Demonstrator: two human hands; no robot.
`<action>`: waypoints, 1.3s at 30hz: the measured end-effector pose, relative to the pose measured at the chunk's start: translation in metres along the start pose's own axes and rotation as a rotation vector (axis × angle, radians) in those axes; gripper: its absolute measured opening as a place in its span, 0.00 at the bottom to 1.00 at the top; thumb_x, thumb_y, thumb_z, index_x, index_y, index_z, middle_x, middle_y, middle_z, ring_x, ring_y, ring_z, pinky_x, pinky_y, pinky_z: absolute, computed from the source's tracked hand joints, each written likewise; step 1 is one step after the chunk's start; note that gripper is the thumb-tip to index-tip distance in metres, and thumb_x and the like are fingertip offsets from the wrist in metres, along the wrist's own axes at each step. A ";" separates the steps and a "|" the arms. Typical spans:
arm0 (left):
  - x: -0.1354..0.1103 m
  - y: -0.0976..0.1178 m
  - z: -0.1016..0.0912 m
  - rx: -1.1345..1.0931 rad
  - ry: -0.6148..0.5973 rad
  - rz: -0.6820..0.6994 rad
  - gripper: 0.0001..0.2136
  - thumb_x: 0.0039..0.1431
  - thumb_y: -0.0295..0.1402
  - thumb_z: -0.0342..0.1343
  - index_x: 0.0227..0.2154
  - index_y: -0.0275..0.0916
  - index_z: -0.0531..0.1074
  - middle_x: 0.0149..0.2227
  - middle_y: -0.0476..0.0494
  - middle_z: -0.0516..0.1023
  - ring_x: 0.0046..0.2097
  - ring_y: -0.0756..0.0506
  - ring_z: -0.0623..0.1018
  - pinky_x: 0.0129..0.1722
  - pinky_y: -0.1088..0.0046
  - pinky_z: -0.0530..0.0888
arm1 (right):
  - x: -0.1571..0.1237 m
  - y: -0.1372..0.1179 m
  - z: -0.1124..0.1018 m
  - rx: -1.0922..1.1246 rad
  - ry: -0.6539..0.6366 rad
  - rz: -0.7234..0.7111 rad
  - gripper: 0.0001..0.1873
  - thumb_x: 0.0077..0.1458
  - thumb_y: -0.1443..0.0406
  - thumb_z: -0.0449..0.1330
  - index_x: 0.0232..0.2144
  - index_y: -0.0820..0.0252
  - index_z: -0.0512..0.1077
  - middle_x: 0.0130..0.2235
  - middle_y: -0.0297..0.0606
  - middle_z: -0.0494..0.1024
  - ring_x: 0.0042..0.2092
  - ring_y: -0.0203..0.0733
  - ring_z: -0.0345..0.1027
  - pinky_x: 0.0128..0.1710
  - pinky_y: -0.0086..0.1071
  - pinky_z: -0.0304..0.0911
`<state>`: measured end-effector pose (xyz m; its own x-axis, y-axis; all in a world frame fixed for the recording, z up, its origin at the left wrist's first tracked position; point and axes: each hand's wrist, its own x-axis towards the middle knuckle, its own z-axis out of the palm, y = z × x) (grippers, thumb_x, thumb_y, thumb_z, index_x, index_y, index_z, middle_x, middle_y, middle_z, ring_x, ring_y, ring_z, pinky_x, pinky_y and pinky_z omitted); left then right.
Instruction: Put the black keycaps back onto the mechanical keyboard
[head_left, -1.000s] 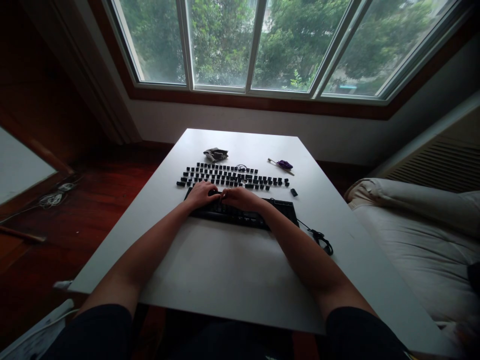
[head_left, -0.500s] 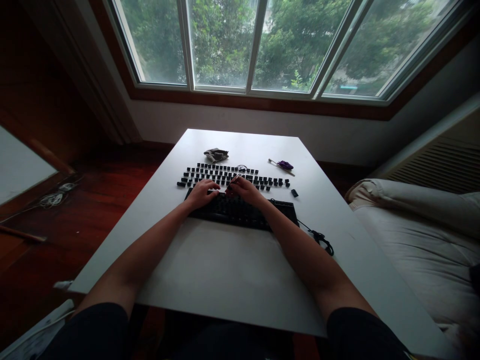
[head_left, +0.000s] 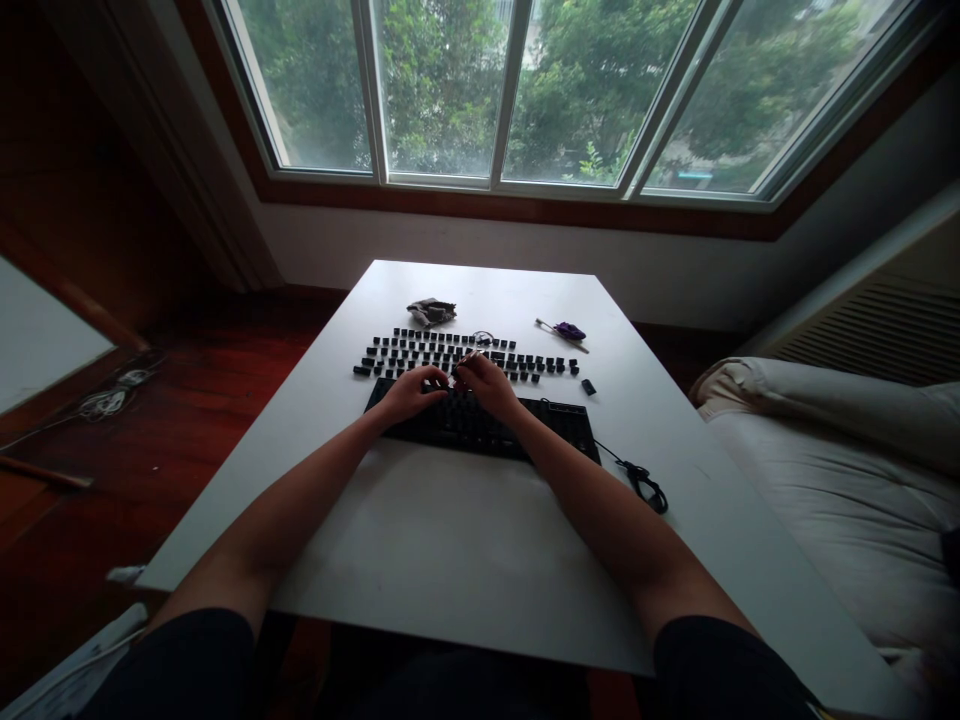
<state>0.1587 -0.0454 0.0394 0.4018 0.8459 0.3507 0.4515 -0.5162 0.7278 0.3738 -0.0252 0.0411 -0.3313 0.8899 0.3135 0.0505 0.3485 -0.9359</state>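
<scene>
A black keyboard (head_left: pixel 465 432) lies across the white table, many of its keycaps off. My left hand (head_left: pixel 414 392) is over the keyboard's upper left part, fingers curled and brought together at the tips. What they pinch, if anything, is too small to name. Beside it, my right hand (head_left: pixel 486 386) is closed on a small tool with a thin shiny end (head_left: pixel 474 354), dark lower down. Both sets of fingertips meet or nearly meet above the keys. Loose black keycaps (head_left: pixel 409 345) stand in rows just behind the keyboard, partly hidden by my hands.
At the back lie a crumpled grey cloth (head_left: pixel 431 312), a brush-like stick with a purple cloth (head_left: pixel 570 331) and a wire loop (head_left: pixel 484 338). One larger keycap (head_left: pixel 589 387) sits apart at right. The coiled cable (head_left: pixel 646 488) rests right of the keyboard. A sofa (head_left: pixel 817 480) stands further right.
My left hand has shifted right and its fingers have drawn together, towards my right fingertips. My right hand has moved slightly and stays closed on the small tool.
</scene>
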 end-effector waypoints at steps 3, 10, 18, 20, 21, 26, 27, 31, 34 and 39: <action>0.000 0.002 0.001 -0.047 -0.004 -0.025 0.13 0.59 0.37 0.62 0.46 0.40 0.75 0.44 0.45 0.80 0.43 0.46 0.78 0.43 0.68 0.74 | -0.003 -0.005 0.005 -0.039 0.086 0.050 0.11 0.60 0.54 0.59 0.36 0.54 0.66 0.28 0.30 0.76 0.31 0.40 0.75 0.35 0.34 0.73; -0.002 0.007 0.002 -0.086 -0.038 -0.008 0.20 0.59 0.34 0.61 0.55 0.42 0.70 0.43 0.45 0.80 0.42 0.46 0.77 0.44 0.68 0.73 | -0.003 -0.006 0.010 0.209 0.160 0.342 0.11 0.60 0.58 0.61 0.36 0.55 0.63 0.28 0.30 0.76 0.28 0.39 0.75 0.31 0.35 0.75; -0.002 0.012 -0.003 0.095 -0.097 0.130 0.10 0.62 0.33 0.59 0.46 0.42 0.77 0.46 0.43 0.80 0.48 0.43 0.77 0.52 0.64 0.73 | 0.000 -0.008 0.003 0.365 0.135 0.582 0.07 0.65 0.66 0.58 0.35 0.57 0.62 0.26 0.32 0.76 0.26 0.38 0.76 0.28 0.33 0.76; -0.002 0.013 -0.004 0.151 -0.112 0.163 0.09 0.63 0.33 0.59 0.45 0.43 0.78 0.46 0.43 0.79 0.50 0.42 0.76 0.54 0.62 0.72 | 0.001 -0.009 0.003 0.353 0.131 0.582 0.07 0.65 0.66 0.58 0.35 0.57 0.63 0.26 0.32 0.76 0.25 0.37 0.75 0.28 0.33 0.75; -0.002 0.013 -0.003 0.165 -0.109 0.173 0.09 0.63 0.33 0.59 0.45 0.44 0.78 0.46 0.43 0.79 0.51 0.42 0.76 0.55 0.61 0.71 | 0.001 -0.009 0.003 0.347 0.127 0.582 0.07 0.65 0.66 0.58 0.35 0.57 0.63 0.26 0.32 0.76 0.25 0.37 0.75 0.28 0.33 0.76; -0.002 0.011 0.000 0.125 -0.053 0.167 0.08 0.61 0.34 0.62 0.43 0.44 0.79 0.50 0.40 0.75 0.54 0.40 0.73 0.59 0.58 0.69 | 0.000 -0.010 0.002 0.310 0.099 0.539 0.09 0.64 0.64 0.60 0.35 0.57 0.63 0.26 0.31 0.76 0.26 0.39 0.76 0.27 0.33 0.76; -0.002 0.011 0.000 0.103 -0.050 0.161 0.08 0.61 0.34 0.62 0.42 0.44 0.79 0.50 0.40 0.75 0.54 0.40 0.74 0.59 0.58 0.70 | -0.001 -0.011 0.002 0.302 0.092 0.516 0.09 0.64 0.64 0.60 0.35 0.56 0.62 0.26 0.31 0.76 0.26 0.38 0.76 0.27 0.32 0.76; 0.000 0.013 0.000 0.090 -0.002 0.125 0.08 0.62 0.35 0.60 0.43 0.43 0.79 0.47 0.41 0.75 0.52 0.41 0.74 0.56 0.60 0.71 | -0.003 -0.010 0.008 0.267 0.049 0.510 0.10 0.63 0.63 0.62 0.35 0.56 0.62 0.26 0.30 0.76 0.25 0.38 0.76 0.25 0.31 0.75; 0.003 0.014 -0.005 0.138 0.087 0.081 0.08 0.63 0.35 0.59 0.43 0.43 0.78 0.45 0.42 0.77 0.49 0.43 0.75 0.53 0.62 0.72 | -0.005 -0.006 0.013 0.262 0.060 0.544 0.11 0.62 0.63 0.62 0.35 0.56 0.62 0.25 0.31 0.75 0.25 0.39 0.76 0.24 0.31 0.75; 0.005 0.003 -0.022 0.228 0.240 -0.052 0.09 0.63 0.36 0.58 0.44 0.42 0.77 0.44 0.44 0.79 0.41 0.45 0.77 0.46 0.65 0.73 | -0.002 -0.004 0.009 0.269 0.160 0.499 0.10 0.63 0.62 0.61 0.35 0.56 0.61 0.24 0.28 0.73 0.24 0.37 0.75 0.24 0.31 0.75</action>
<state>0.1445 -0.0396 0.0563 0.1866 0.8653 0.4653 0.6441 -0.4654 0.6071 0.3655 -0.0307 0.0427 -0.1815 0.9678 -0.1745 -0.0837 -0.1920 -0.9778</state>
